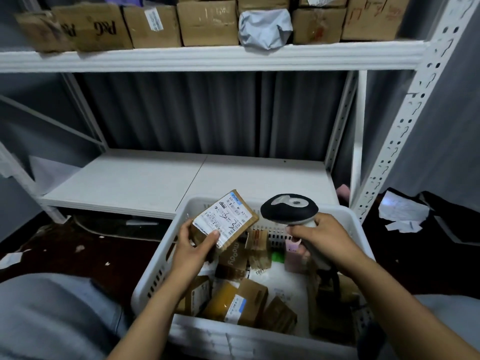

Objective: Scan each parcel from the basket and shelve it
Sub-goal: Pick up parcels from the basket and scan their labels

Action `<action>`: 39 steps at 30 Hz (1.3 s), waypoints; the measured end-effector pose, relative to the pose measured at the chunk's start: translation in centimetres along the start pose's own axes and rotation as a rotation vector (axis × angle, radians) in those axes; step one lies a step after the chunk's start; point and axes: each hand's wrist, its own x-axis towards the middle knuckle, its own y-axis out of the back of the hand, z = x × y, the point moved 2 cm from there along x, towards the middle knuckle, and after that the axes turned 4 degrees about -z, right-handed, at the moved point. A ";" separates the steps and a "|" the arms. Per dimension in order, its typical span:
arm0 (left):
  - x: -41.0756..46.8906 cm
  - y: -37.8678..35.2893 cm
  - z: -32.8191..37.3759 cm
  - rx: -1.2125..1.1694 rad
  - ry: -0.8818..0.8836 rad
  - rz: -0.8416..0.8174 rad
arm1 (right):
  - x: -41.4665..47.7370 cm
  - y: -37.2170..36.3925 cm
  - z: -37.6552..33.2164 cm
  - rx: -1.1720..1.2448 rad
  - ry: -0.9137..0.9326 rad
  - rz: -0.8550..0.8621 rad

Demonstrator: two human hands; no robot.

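A white slotted basket [179, 222] sits in front of me, holding several brown cardboard parcels [235, 302] and a pink item. My left hand [193, 246] grips a small flat cardboard parcel [228, 219] above the basket's far left corner, its white shipping label facing up with handwritten marks. My right hand [320, 236] grips the handle of a black and grey barcode scanner [289, 207], whose head is just right of the held parcel. The low white shelf [145, 180] lies beyond the basket.
The upper white shelf [207, 57] carries a row of cardboard boxes [153, 26] and a grey bag parcel [265, 28]. A perforated white upright [405, 131] stands at the right. Loose papers [402, 211] lie on the dark floor to the right. My knees flank the basket.
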 end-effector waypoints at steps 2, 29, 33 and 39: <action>-0.2 -0.3 1.0 0.005 -0.030 -0.023 | 0.1 -0.6 -0.6 0.108 0.021 0.059; 8.9 14.1 33.4 0.074 -0.676 0.105 | 10.2 -6.2 -35.4 0.226 0.413 0.318; 12.1 14.8 36.7 0.203 -0.695 0.222 | 13.0 -4.7 -37.9 0.168 0.408 0.353; 18.3 15.5 39.7 0.345 -0.767 0.366 | 16.3 -2.5 -40.1 0.087 0.399 0.470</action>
